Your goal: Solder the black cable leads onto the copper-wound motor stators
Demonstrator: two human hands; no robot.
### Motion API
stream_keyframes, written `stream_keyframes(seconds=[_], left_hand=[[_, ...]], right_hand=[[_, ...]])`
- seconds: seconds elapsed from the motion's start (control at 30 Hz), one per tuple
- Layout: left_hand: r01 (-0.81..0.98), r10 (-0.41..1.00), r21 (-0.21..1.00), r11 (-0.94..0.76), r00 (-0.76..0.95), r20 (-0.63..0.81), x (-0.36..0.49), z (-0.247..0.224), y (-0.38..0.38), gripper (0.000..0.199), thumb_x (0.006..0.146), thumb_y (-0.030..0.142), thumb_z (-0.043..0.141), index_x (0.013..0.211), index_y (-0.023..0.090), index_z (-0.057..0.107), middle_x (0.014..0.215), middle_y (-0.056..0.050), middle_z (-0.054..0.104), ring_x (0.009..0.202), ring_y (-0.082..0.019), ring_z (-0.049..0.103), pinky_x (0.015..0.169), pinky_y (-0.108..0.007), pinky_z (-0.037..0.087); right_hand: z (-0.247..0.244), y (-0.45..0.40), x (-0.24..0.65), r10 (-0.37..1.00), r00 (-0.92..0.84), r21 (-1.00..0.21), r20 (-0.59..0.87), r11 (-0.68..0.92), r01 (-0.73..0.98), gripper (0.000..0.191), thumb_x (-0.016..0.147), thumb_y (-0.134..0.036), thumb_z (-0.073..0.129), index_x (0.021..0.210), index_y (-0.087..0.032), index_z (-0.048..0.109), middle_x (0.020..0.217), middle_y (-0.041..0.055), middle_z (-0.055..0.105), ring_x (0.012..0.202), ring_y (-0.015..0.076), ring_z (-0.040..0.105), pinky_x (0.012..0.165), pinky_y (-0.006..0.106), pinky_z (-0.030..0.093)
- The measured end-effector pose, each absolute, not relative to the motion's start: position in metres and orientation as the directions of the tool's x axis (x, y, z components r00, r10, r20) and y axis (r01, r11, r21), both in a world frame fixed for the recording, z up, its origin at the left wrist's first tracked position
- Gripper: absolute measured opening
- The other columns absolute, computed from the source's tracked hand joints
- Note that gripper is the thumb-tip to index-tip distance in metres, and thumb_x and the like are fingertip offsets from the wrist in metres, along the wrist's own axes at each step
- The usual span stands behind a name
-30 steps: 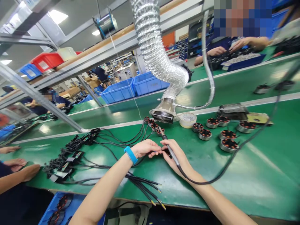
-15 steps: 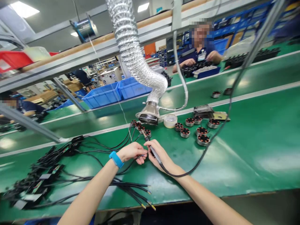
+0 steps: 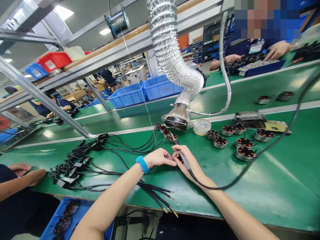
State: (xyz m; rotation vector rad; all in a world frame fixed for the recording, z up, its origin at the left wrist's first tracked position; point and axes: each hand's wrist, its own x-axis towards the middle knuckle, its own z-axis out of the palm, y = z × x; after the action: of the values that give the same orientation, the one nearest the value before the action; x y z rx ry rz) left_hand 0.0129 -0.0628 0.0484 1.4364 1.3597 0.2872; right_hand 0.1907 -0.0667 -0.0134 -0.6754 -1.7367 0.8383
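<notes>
My right hand point(image 3: 192, 165) is closed around a soldering iron point(image 3: 184, 158), its tip pointing up and away toward a small row of motor stators point(image 3: 166, 133). My left hand point(image 3: 158, 158), with a blue band at the wrist, pinches the end of a black cable, where thin wires point(image 3: 167, 157) show between the fingers. The fingertips of both hands are close together. Other black cables point(image 3: 160, 196) with bare yellowish ends lie under my left forearm. More cables run from the stators to black parts point(image 3: 75, 166) at the left.
A fume hood point(image 3: 176, 116) on a silver duct hangs beyond my hands. Beside it are a round tub point(image 3: 202, 126) and several loose stators point(image 3: 244, 148). A solder spool point(image 3: 117, 25) hangs above. A co-worker's hands point(image 3: 27, 173) rest at the left edge; another person works opposite.
The view has swung left, so the bench appears further right and a co-worker's hands and a blue bin have come into view. My hands stay close together, with the iron still held.
</notes>
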Motion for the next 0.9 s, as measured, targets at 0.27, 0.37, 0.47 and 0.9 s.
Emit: stream_keyframes(seconds=[0.27, 0.37, 0.47, 0.9], left_hand=[[0.421, 0.717, 0.818, 0.392, 0.416, -0.559, 0.004, 0.044, -0.061, 0.048, 0.063, 0.059, 0.076, 0.075, 0.014, 0.065, 0.058, 0.007, 0.047, 0.041, -0.002, 0.024, 0.042, -0.025, 0.006], [0.436, 0.686, 0.798, 0.416, 0.425, -0.590, 0.002, 0.045, -0.060, 0.049, 0.068, 0.060, 0.071, 0.075, 0.012, 0.066, 0.057, 0.004, 0.053, 0.039, -0.002, 0.025, 0.041, -0.024, 0.007], [0.407, 0.713, 0.825, 0.392, 0.433, -0.552, 0.001, 0.045, -0.060, 0.049, 0.070, 0.058, 0.072, 0.081, 0.011, 0.069, 0.067, -0.002, 0.065, 0.040, -0.001, 0.026, 0.041, -0.023, 0.012], [0.339, 0.790, 0.887, 0.312, 0.426, -0.441, -0.016, 0.041, -0.064, 0.057, 0.064, 0.045, 0.083, 0.105, 0.007, 0.071, 0.092, -0.011, 0.071, 0.060, -0.009, 0.057, 0.062, -0.026, 0.050]], right_hand=[[-0.015, -0.066, 0.193, 0.750, -0.333, -0.776, 0.572, 0.626, 0.078, 0.027, 0.096, -0.021, 0.048, 0.123, -0.023, 0.048, 0.104, 0.0056, 0.049, 0.084, 0.0144, 0.060, 0.081, 0.031, 0.053], [-0.016, -0.066, 0.194, 0.747, -0.332, -0.771, 0.577, 0.631, 0.080, 0.027, 0.097, -0.022, 0.048, 0.124, -0.023, 0.048, 0.104, 0.0061, 0.049, 0.084, 0.0148, 0.059, 0.081, 0.031, 0.053], [-0.016, -0.066, 0.194, 0.746, -0.326, -0.771, 0.580, 0.633, 0.075, 0.026, 0.098, -0.022, 0.047, 0.123, -0.023, 0.048, 0.104, 0.0062, 0.049, 0.083, 0.0144, 0.059, 0.080, 0.031, 0.053], [-0.012, -0.069, 0.196, 0.729, -0.317, -0.728, 0.606, 0.670, 0.148, 0.026, 0.098, -0.020, 0.047, 0.123, -0.023, 0.050, 0.104, 0.0067, 0.051, 0.088, 0.0161, 0.060, 0.084, 0.033, 0.054]])
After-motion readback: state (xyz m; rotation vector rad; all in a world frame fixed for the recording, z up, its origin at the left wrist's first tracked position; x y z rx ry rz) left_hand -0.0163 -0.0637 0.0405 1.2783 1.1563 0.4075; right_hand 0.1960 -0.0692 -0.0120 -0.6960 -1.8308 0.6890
